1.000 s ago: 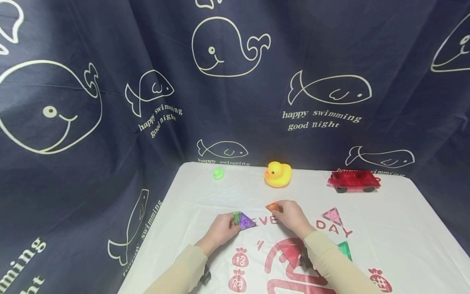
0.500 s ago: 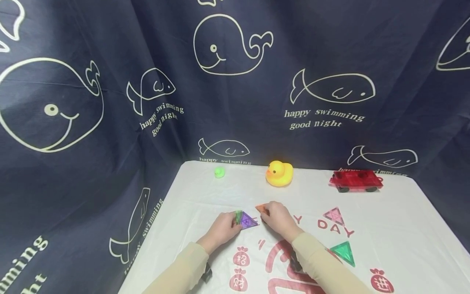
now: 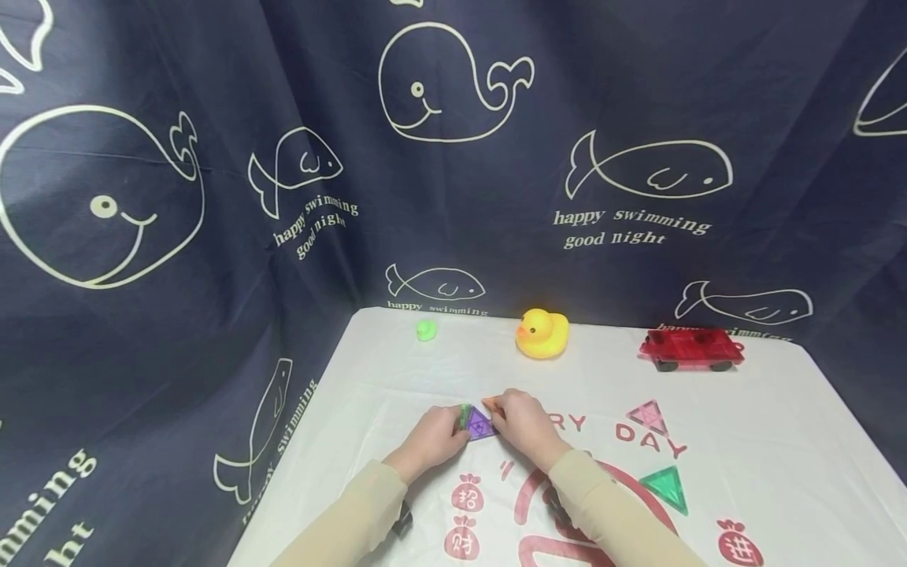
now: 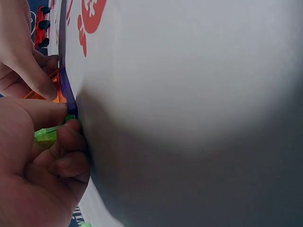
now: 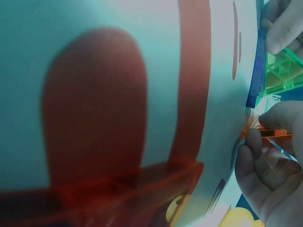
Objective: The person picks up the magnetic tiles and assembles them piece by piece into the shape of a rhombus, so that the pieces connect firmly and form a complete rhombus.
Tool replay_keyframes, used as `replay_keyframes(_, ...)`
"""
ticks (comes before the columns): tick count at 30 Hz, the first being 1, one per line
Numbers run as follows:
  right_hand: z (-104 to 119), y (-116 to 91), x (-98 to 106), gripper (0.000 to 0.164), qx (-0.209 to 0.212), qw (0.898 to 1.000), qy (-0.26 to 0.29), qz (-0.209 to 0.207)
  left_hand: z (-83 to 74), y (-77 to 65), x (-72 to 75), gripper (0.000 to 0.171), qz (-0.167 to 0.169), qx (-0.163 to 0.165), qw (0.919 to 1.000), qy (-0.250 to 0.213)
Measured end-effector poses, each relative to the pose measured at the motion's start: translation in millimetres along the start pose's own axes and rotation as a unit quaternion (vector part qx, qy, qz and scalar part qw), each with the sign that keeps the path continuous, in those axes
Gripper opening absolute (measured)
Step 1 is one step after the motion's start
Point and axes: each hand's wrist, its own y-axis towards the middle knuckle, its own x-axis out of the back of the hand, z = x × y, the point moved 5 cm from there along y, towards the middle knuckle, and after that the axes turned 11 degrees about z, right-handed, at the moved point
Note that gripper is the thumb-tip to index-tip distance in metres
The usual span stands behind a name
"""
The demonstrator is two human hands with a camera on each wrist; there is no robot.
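My left hand (image 3: 434,435) pinches a green translucent magnetic tile (image 5: 284,71), which stands tilted up at the left edge of a purple triangular magnetic tile (image 3: 479,424). The purple tile lies flat on the white table cover. Between the thumb and fingers of my right hand (image 3: 523,425) is an orange magnetic tile (image 5: 274,133), held upright close to the purple tile's right side. In the left wrist view the orange tile (image 4: 60,92) appears to meet the purple edge; whether they touch is hard to tell. My right fingers hide much of it.
A pink triangular tile (image 3: 648,416) and a green triangular tile (image 3: 668,488) lie at the right. Along the back stand a small green duck (image 3: 426,330), a yellow duck (image 3: 542,334) and a red wheeled car (image 3: 692,349). A dark object (image 3: 403,520) shows beside my left sleeve.
My right hand has moved left with the orange tile, up to the purple tile. My left hand stays at the green tile. The green triangle at the right has come into full view.
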Motion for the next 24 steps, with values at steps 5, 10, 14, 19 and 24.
replay_keyframes(5, 6.3, -0.9, -0.7, 0.024, 0.014, 1.000, -0.017, -0.007, -4.3, 0.4, 2.6, 0.005, 0.001, -0.007, 0.9999, 0.009)
replay_keyframes(10, 11.4, -1.0, -3.5, 0.006, 0.017, 0.999, -0.029, 0.007, -7.5, 0.5, 4.6, 0.013, 0.003, -0.012, 0.9995, 0.028)
replay_keyframes(14, 14.3, -1.1, -5.4, 0.012, 0.019, 0.999, -0.046, 0.012, -10.0, 2.4, 5.1, 0.019, 0.007, -0.011, 0.9984, 0.055)
replay_keyframes(19, 20.3, -2.4, -5.9, 0.012, 0.046, 0.996, -0.073, -0.005, -13.9, 4.3, 4.9, 0.012, 0.006, -0.024, 0.9954, 0.093)
replay_keyframes(24, 23.2, -2.7, -6.4, 0.008, 0.049, 0.996, -0.080, -0.010, -16.6, 6.4, 3.6, 0.010, 0.007, -0.030, 0.9918, 0.124)
